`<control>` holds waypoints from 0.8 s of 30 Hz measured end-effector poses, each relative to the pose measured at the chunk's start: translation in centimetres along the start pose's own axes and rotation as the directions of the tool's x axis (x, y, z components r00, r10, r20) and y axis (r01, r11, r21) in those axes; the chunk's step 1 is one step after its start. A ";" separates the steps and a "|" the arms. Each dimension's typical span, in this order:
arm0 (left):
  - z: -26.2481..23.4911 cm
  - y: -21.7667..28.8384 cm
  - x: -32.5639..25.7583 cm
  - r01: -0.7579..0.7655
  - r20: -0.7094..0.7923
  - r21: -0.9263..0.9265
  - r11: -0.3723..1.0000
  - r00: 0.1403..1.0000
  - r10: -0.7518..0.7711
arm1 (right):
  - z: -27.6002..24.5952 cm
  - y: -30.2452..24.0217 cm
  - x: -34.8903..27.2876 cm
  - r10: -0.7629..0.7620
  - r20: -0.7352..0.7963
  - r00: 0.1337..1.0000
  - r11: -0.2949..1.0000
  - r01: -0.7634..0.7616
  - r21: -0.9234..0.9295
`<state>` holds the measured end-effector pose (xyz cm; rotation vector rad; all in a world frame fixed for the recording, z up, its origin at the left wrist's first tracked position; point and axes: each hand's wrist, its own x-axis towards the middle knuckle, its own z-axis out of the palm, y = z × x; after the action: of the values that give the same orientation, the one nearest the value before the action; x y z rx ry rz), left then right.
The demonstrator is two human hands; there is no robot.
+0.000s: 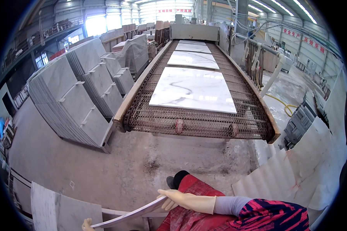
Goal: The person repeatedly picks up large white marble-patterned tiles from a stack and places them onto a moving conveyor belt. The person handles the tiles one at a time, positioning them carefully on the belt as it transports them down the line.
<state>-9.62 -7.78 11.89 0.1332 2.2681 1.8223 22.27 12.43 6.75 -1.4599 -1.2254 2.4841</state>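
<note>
Low in the head view, a thin white stone tile [137, 212] is seen almost edge-on, tilted up toward its right end. My right hand [187, 201], in a cream rubber glove, grips that end, thumb above and fingers curled below. At the lower left end my left hand [87, 225], gloved alike, has its fingers closed on the tile; most of this hand is cut off by the picture's edge. Ahead, a large polished white marble tile [192, 89] with grey veins lies flat on a mesh conveyor belt [204, 127]. Another marble tile [193, 59] lies behind it.
Stacks of marble slabs [85, 107] lean upright left of the conveyor. A marble panel [67, 208] stands at the lower left. Pale sheets [297, 165] and grey blocks [302, 119] are at the right, near a yellow hose [287, 104]. Wooden rails [142, 82] edge the belt.
</note>
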 end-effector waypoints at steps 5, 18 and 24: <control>-0.3 -0.1 -0.1 -0.019 0.008 0.009 1.000 1.000 0.019 | -0.2 0.1 0.0 0.009 0.016 1.000 1.000 -0.008 -0.016; 0.0 0.0 -0.6 -0.014 0.002 -0.014 1.000 1.000 0.014 | -0.8 0.5 0.7 0.010 0.040 0.999 1.000 -0.011 0.007; -0.1 0.0 -0.2 -0.026 0.032 0.049 0.998 0.999 0.024 | -0.8 0.2 0.0 -0.014 0.046 0.999 1.000 0.014 0.009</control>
<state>-9.44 -7.95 11.97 0.1981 2.3012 1.7642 22.92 12.79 6.38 -1.3954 -1.2265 2.5242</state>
